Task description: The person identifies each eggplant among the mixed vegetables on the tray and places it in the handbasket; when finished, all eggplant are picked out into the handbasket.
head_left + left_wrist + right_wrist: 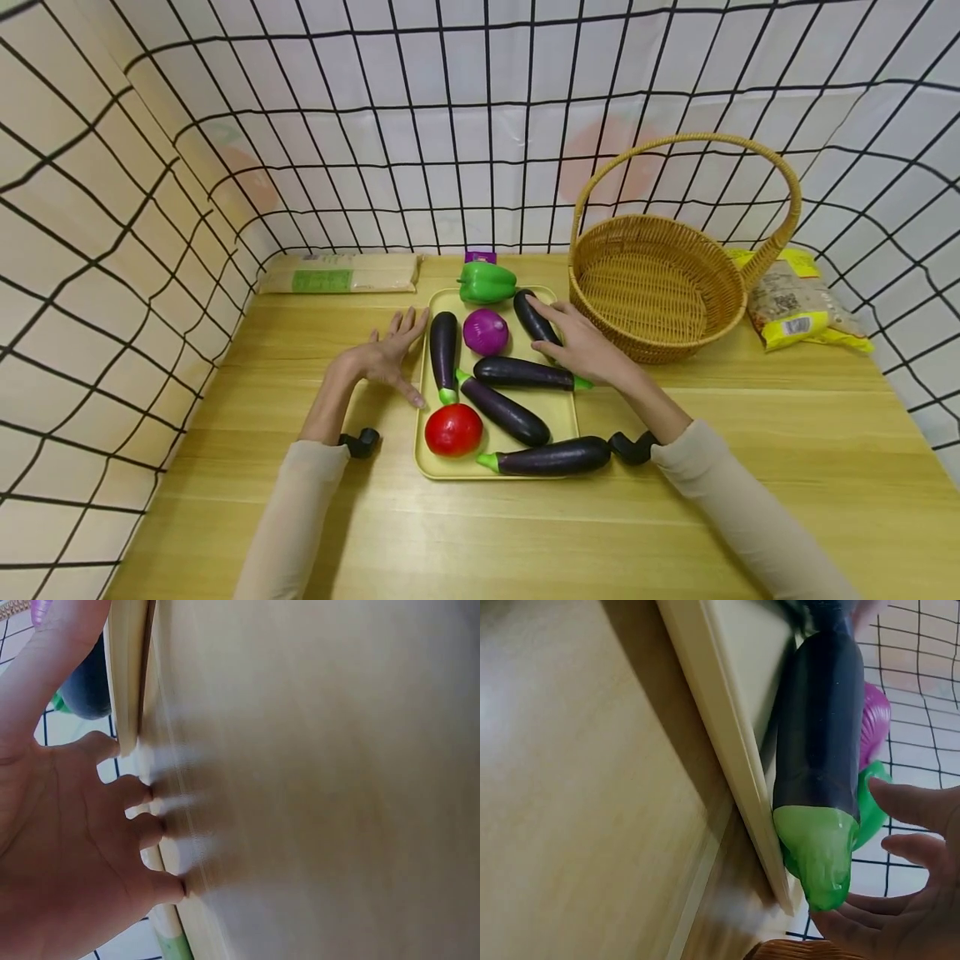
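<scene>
The left hand (386,358) is empty and spread wide at the left edge of a yellow tray (562,414), its thumb near the tomato (453,430), while the right hand (588,346) reaches over the tray's far right corner, thumb and forefinger at the upper-right eggplant (529,313); whether it grips that eggplant or only touches it, I cannot tell. Four more eggplants lie on the tray: one along the left side (443,350), one crosswise in the middle (521,372), one slanting below that (506,410), and one by the near edge (558,457) (its thick end pokes out past the right rim). A purple onion (486,332) sits behind the middle eggplant, with a green pepper (486,282) at the far rim. On the surface (420,533), a wicker basket (660,348) stands right of the tray.
</scene>
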`<action>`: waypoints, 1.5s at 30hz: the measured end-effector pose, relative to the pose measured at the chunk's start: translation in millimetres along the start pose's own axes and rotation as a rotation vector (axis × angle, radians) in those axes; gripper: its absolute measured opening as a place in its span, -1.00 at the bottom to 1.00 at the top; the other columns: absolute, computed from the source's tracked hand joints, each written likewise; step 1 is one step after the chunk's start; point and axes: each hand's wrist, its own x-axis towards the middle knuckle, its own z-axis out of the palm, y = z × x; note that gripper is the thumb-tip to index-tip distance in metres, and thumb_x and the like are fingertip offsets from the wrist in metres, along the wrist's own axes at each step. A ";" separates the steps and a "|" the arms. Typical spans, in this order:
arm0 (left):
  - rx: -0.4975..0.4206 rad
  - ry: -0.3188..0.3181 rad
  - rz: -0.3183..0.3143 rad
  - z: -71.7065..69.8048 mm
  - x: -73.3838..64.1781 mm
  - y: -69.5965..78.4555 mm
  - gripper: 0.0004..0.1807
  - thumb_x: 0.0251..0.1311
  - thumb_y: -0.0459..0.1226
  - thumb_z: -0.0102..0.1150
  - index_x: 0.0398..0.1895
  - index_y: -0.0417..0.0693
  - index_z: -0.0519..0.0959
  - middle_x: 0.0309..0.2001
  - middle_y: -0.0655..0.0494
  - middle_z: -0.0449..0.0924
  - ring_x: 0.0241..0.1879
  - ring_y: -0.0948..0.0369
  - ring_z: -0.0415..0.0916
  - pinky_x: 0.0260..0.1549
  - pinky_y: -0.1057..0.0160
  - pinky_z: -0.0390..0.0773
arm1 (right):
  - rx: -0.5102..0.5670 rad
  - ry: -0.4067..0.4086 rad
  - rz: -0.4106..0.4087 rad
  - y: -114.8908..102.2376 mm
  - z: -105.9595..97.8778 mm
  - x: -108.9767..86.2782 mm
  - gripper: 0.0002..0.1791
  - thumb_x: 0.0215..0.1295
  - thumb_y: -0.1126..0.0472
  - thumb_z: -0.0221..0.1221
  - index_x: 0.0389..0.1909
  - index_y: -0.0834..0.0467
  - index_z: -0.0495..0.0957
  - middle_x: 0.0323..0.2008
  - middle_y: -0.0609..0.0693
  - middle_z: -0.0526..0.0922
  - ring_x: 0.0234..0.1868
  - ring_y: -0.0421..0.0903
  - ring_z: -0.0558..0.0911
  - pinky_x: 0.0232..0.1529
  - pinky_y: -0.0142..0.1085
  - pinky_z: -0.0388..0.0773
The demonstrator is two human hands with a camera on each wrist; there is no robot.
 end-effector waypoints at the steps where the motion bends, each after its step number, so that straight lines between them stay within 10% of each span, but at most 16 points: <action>1: 0.001 0.000 0.000 0.2 0.2 -0.1 0.71 -0.23 0.05 0.72 0.67 0.00 -0.54 0.63 -0.24 -0.75 0.62 -0.19 -0.79 0.52 -0.43 -0.55 | 0.002 -0.005 0.002 0.6 -0.1 1.5 -0.17 0.52 0.18 0.19 0.66 0.14 -0.01 0.46 0.48 0.25 0.47 0.37 0.31 0.35 0.34 0.41; 20: 0.006 -0.006 0.007 1.8 6.2 0.9 0.71 -0.22 0.04 0.72 0.66 0.00 -0.55 0.63 -0.22 -0.76 0.62 -0.18 -0.80 0.52 -0.41 -0.56 | -0.084 -0.022 0.042 12.7 -1.2 17.9 -0.23 0.48 0.21 0.22 0.62 0.14 0.14 -0.04 0.31 0.61 0.00 0.12 0.49 -0.14 -0.14 0.46; 34: 0.055 -0.026 -0.014 -1.4 4.9 4.2 0.73 -0.25 0.12 0.71 0.66 0.00 -0.56 0.62 -0.24 -0.76 0.62 -0.20 -0.76 0.53 -0.41 -0.52 | -0.029 -0.089 0.015 9.0 -7.4 18.4 -0.25 0.44 0.28 0.22 0.59 0.19 0.19 -0.72 -0.16 0.15 -0.73 -0.23 0.22 -0.63 -0.42 0.26; 40: 0.067 -0.029 -0.026 -1.5 2.1 2.8 0.73 -0.24 0.11 0.71 0.66 0.00 -0.57 0.62 -0.25 -0.76 0.62 -0.20 -0.76 0.53 -0.42 -0.51 | 0.005 -0.155 0.028 -8.5 -27.4 4.2 -0.26 0.47 0.29 0.18 0.61 0.10 0.16 -0.65 -0.11 0.28 -0.73 -0.25 0.24 -0.63 -0.42 0.31; 45: 0.061 -0.023 -0.027 -0.3 -0.6 2.5 0.73 -0.25 0.10 0.71 0.66 0.00 -0.56 0.63 -0.22 -0.76 0.62 -0.18 -0.78 0.53 -0.41 -0.52 | 0.018 -0.155 -0.005 -20.9 -63.4 -10.6 -0.30 0.51 0.26 0.16 0.61 0.01 0.20 -0.17 0.17 0.63 -0.50 -0.14 0.47 -0.53 -0.38 0.42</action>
